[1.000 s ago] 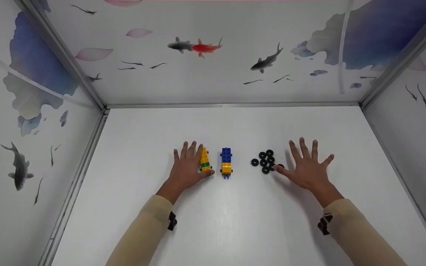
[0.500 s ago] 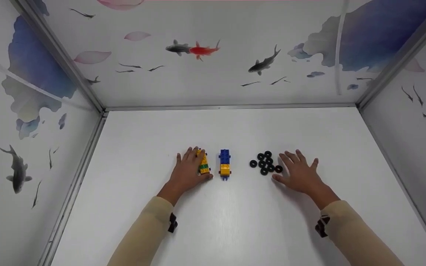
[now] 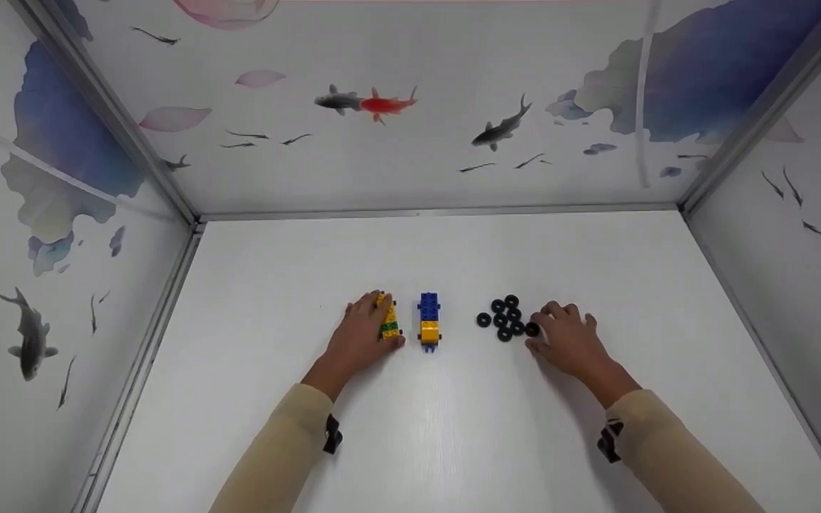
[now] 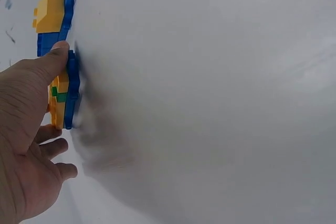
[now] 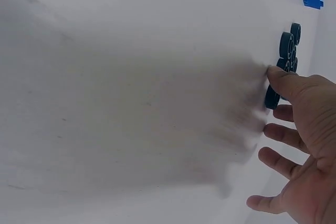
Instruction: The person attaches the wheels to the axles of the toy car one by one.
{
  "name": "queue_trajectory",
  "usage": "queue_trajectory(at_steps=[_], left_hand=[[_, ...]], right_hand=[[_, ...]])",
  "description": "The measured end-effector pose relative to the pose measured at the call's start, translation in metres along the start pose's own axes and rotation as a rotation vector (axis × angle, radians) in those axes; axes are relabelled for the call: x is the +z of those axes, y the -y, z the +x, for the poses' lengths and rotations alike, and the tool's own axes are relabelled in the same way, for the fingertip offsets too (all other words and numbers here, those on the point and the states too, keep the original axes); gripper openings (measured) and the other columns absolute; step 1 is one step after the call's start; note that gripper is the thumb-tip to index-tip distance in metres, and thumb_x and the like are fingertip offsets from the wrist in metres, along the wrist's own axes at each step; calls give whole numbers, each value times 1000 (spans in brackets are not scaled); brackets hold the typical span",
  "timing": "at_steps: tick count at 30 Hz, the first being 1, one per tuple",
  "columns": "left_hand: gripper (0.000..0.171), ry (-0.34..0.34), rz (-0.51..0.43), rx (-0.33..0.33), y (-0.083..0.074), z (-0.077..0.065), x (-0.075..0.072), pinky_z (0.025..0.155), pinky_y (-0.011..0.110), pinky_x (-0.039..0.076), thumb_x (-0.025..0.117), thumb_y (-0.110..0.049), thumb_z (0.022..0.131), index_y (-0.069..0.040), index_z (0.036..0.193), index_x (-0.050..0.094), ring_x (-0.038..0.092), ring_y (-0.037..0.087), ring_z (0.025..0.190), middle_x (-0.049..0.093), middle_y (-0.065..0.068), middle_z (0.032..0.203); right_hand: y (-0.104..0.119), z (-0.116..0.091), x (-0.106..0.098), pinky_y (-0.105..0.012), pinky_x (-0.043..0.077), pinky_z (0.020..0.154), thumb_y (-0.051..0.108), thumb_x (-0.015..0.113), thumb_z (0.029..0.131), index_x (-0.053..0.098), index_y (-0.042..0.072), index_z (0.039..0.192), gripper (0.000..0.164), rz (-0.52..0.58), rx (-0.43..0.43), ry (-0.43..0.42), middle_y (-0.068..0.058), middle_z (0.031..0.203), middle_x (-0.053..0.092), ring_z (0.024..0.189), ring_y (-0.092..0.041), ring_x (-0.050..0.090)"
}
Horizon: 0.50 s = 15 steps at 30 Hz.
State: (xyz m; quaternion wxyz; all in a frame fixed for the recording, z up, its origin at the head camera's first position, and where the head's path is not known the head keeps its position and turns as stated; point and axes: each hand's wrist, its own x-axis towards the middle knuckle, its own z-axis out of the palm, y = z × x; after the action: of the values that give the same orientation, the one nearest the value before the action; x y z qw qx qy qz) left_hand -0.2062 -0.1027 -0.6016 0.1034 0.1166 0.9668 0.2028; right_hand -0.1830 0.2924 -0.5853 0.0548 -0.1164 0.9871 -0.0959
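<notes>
In the head view my left hand (image 3: 360,331) holds a yellow and green toy brick car (image 3: 389,324), fingers over its far left side and thumb by its near end. Its blue base (image 4: 72,90) shows in the left wrist view. Just to the right stands a second toy car (image 3: 429,320), blue and yellow. My right hand (image 3: 573,342) has thumb and forefinger curled round the nearest black toy wheel (image 3: 532,329), at the right edge of a cluster of wheels (image 3: 499,320). In the right wrist view that wheel sits between thumb tip and forefinger; the other fingers are spread.
Everything lies on a white tabletop (image 3: 425,427). Walls printed with fish and petals enclose it at the back (image 3: 417,171), left (image 3: 111,285) and right (image 3: 760,249). Dark wrist devices (image 3: 332,434) show at both sleeve cuffs.
My left fingers have closed in on the yellow and green car. My right hand has moved left and nearer the wheels, its spread fingers now curled round the nearest one. The view has tilted slightly.
</notes>
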Motion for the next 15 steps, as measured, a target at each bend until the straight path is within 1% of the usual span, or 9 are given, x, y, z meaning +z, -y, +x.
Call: queue_trajectory(at_steps=[4, 6, 9, 15], left_hand=[[89, 2, -51, -31, -1, -1, 3, 135, 51, 38, 77, -49, 103, -21, 175, 34, 43, 36, 161, 32, 12, 181], [89, 0, -75, -44, -1, -1, 4, 132, 50, 42, 78, -48, 103, -24, 175, 34, 46, 36, 159, 31, 11, 181], [89, -9, -96, -51, -1, -1, 4, 131, 49, 43, 80, -47, 102, -26, 175, 34, 49, 35, 157, 30, 10, 181], [86, -47, -117, -41, 1, 1, 2, 129, 47, 47, 82, -45, 100, -27, 173, 40, 49, 32, 155, 32, 8, 179]], right_hand=[[0, -1, 2, -82, 48, 106, 28, 80, 103, 73, 5, 135, 40, 8, -4, -13, -20, 138, 65, 134, -52, 56], [0, -1, 4, -81, 49, 104, 26, 80, 103, 74, 6, 132, 36, 14, -9, -18, -20, 136, 65, 132, -52, 57], [-2, -1, 5, -81, 50, 103, 24, 80, 103, 75, 7, 131, 33, 16, -10, -22, -19, 136, 65, 131, -52, 57], [-5, 3, 4, -81, 49, 104, 23, 79, 103, 75, 8, 130, 31, 11, -17, -28, -18, 136, 65, 132, -51, 57]])
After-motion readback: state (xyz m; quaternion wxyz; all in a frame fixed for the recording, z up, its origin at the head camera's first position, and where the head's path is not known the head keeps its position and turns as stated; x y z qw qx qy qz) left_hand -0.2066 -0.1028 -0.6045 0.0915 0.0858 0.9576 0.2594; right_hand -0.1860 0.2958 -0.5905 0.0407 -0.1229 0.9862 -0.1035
